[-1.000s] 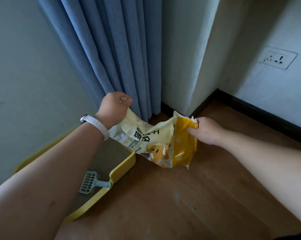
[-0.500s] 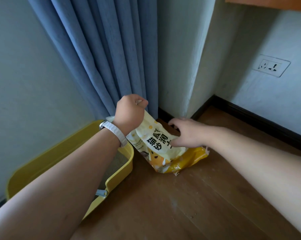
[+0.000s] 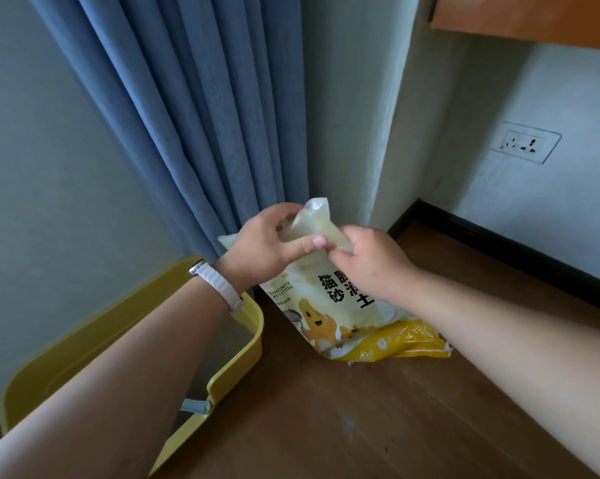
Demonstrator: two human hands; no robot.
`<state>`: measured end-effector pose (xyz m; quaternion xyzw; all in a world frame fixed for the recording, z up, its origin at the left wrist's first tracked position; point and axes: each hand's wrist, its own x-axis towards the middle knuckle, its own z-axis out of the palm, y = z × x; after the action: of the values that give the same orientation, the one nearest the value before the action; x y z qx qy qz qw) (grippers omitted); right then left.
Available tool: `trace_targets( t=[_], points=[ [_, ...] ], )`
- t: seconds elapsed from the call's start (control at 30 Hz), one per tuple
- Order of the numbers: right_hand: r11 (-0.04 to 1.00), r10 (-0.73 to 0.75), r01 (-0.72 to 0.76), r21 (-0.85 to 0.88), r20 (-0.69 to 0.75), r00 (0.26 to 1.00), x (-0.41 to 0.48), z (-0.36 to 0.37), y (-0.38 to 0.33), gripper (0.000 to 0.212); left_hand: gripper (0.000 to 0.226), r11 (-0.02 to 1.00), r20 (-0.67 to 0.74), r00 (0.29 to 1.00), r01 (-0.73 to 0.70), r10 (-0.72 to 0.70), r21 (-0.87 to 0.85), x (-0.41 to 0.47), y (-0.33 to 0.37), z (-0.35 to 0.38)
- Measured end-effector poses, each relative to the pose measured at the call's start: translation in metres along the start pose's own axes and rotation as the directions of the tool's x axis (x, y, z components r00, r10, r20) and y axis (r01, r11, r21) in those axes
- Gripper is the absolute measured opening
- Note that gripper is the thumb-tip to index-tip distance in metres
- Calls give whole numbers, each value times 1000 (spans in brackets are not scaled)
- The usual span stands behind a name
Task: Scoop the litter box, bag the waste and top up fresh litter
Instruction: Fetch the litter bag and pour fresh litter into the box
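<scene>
While the litter bag [image 3: 329, 307] stands upright on the wooden floor [image 3: 360, 420], both hands grip its crumpled top. The left hand [image 3: 265, 245] has its fingers curled round the upper left of the neck with the thumb laid across the front. The right hand [image 3: 372, 266] pinches the plastic just beside it, and the two hands are touching or very nearly so (I cannot tell which). The bag is pale yellow with black characters, some partly hidden English print and an orange cartoon animal. Its darker yellow bottom is folded out on the floor to the right. Whether the top is sealed or open I cannot tell. Just left of the bag sits the yellow litter box [image 3: 238, 366], its near corner close beside the bag. A grey scoop handle [image 3: 195, 406] shows at the box's rim, below the left forearm. A white wristband [image 3: 219, 290] circles the left wrist. Behind the bag a blue curtain [image 3: 205, 115] hangs down next to a wall corner. To the right of the bag a dark baseboard [image 3: 498, 252] runs along the wall, with a white socket [image 3: 525, 146] above it.
</scene>
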<state>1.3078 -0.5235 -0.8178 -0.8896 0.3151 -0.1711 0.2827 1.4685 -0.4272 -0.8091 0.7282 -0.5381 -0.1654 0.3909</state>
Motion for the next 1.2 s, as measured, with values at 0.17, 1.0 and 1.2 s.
trace_targets(
  t=[0.17,1.0,1.2],
  points=[
    [1000,-6,7,8,-64,998,-12,-38,22,14,71,954,7,997,-70,71,290,9,-27,1],
    [941,338,-316,123,-250,908,-24,-73,126,25,24,894,-9,910,405,-414,-192,21,-37,52],
    [931,363,-326,165,-304,881,-24,-80,113,22,13,819,-69,901,356,-429,-451,19,-21,61]
  ],
)
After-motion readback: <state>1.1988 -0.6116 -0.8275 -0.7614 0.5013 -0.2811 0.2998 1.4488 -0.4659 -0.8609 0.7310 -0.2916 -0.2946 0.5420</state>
